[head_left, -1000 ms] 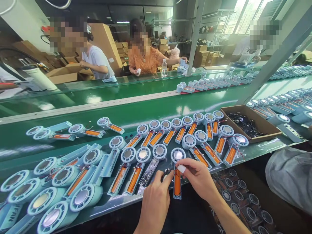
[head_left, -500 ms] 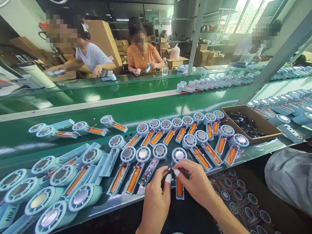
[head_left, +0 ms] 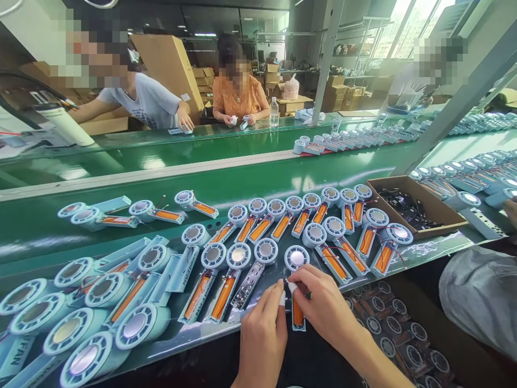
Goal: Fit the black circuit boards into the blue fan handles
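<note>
Both hands meet over a light blue fan unit [head_left: 297, 257] whose orange battery [head_left: 298, 310] shows in its open handle. My left hand [head_left: 264, 328] has its fingers pressed together, with a white cover on a fingertip; whatever it pinches is hidden. My right hand [head_left: 319, 302] is closed in a pinch above the handle, also with a white fingertip cover, on a small dark piece partly hidden by the fingers. Just left of my hands lies a fan unit [head_left: 265, 250] with a dark circuit board [head_left: 248, 285] on its handle.
Several fan units [head_left: 137, 326] crowd the bench on the left. A cardboard box [head_left: 418, 207] of black parts stands at the right. Behind are a green belt [head_left: 181, 170], a metal post [head_left: 327, 62] and people across. More fan units lie below the bench edge.
My left fingers have straightened and drawn together, and the dark part between my hands shows less. Fan units on the belt have shifted right. A person across has reached toward the left.
</note>
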A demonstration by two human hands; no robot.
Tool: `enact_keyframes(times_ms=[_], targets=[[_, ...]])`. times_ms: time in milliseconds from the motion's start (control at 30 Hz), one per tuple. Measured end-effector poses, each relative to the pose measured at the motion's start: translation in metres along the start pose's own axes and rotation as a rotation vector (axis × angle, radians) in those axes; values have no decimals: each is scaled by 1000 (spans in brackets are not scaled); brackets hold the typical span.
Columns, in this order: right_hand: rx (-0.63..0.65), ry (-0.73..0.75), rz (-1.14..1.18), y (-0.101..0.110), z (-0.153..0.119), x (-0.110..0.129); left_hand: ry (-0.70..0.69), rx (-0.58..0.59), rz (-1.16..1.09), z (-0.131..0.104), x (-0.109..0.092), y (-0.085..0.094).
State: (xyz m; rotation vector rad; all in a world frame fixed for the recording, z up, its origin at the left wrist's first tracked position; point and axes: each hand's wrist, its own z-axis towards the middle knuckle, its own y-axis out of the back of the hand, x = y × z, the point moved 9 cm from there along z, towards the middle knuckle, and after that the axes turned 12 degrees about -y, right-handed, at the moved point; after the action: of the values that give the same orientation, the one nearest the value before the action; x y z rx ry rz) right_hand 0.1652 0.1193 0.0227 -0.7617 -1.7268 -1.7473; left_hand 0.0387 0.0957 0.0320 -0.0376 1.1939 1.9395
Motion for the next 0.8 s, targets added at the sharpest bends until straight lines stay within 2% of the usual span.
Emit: enact_keyframes(times_ms=[133,267,467,667,800], targets=[[5,-24,51,3,3,0,26,-14,-59,0,1,2],[3,0,-32,2,2,3,90,-9,-136,-1,6,1],[-56,73,-137,-4,-2,8,31,-1,-90,-4,2,-2],[112,59,81,5,5,3,157,99,-374,-2,21,-6],[187,103,151,6,8,5,199,151,-448,-2,30,-8]])
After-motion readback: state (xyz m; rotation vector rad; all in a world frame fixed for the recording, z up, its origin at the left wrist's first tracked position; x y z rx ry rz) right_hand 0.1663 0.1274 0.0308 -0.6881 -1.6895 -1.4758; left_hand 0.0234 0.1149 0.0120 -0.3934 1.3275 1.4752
